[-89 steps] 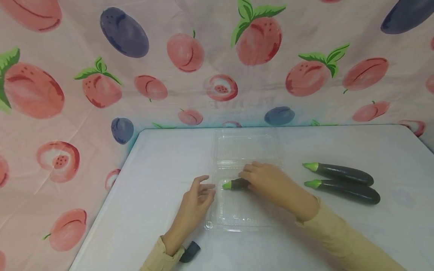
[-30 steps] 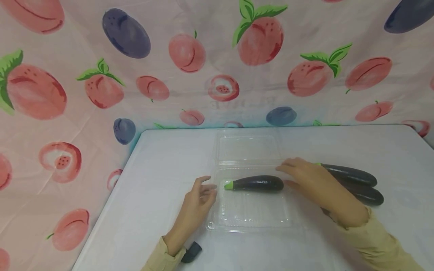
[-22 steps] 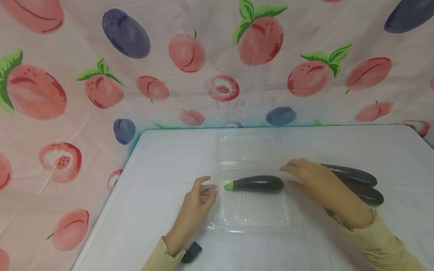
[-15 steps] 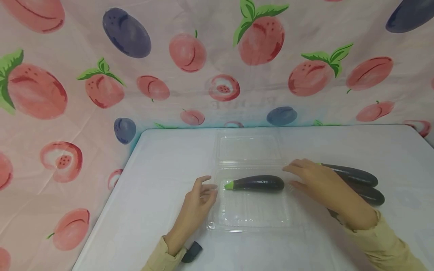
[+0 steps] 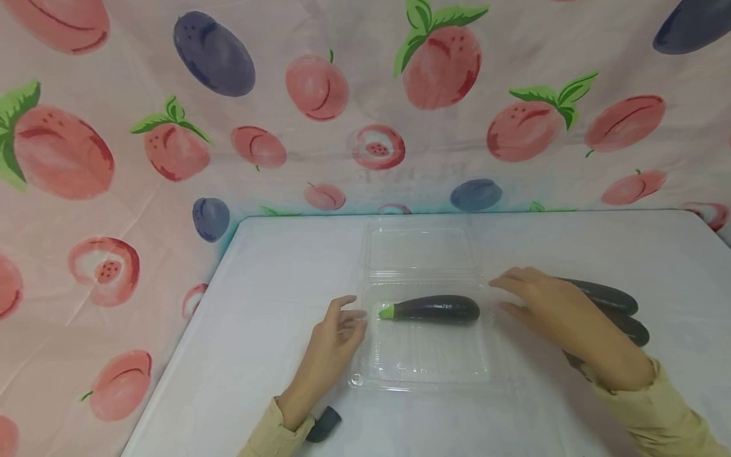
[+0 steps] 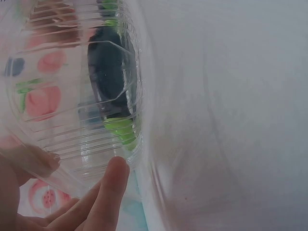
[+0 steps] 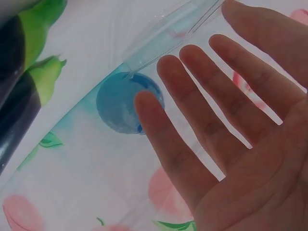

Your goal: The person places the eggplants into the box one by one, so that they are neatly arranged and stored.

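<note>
A clear plastic clamshell container (image 5: 428, 355) lies with its lid (image 5: 422, 251) folded back. In its base rests one dark eggplant (image 5: 436, 309), green stem to the left. My left hand (image 5: 330, 343) is at the container's left side, its fingers relaxed; in the left wrist view a fingertip (image 6: 118, 168) lies right by the ribbed wall near the stem. My right hand (image 5: 548, 311) is just right of the container, holding nothing; the right wrist view shows its fingers (image 7: 202, 125) extended. Two more eggplants (image 5: 608, 295) lie behind the right hand, their stem ends hidden by it in the head view.
A white table (image 5: 274, 273) carries everything, with a fruit-print cloth (image 5: 342, 38) hanging behind it and to the left. A black object (image 5: 324, 424) sits at the left wrist by the sleeve.
My right hand has let go of the eggplant in the container and drawn away to the right, towards the other two. The left hand has stayed in place.
</note>
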`<state>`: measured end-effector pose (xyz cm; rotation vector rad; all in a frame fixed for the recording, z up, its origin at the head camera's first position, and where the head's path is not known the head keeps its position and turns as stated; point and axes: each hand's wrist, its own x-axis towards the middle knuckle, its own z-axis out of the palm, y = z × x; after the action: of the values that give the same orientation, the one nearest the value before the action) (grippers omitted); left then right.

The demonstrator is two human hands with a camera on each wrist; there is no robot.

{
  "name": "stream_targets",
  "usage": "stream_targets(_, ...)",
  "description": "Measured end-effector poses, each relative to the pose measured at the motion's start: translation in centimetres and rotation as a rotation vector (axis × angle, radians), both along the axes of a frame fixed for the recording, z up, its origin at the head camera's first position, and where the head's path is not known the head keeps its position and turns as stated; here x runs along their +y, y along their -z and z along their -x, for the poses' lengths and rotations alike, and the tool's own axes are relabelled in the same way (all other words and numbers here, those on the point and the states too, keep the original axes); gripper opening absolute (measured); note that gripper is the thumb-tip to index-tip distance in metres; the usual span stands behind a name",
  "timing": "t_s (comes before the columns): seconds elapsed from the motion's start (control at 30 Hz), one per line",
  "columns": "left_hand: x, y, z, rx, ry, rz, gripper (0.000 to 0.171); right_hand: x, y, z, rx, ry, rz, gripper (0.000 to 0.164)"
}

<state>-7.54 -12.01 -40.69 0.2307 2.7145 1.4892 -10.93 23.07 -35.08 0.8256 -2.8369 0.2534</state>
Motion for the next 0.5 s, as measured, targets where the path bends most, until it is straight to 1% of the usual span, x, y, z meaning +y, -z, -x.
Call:
stream_targets(0.33, 0.0, -0.1, 0.0, -0.001, -0.002, 0.005, 0.045, 1.2, 0.3, -0.2, -0.051, 0.053, -0.038, 0.039)
stream_targets(0.5, 0.0, -0.1, 0.0, 0.005, 0.002, -0.009, 0.045, 1.7, 0.6, -0.4, -0.108, 0.086, -0.046, 0.041)
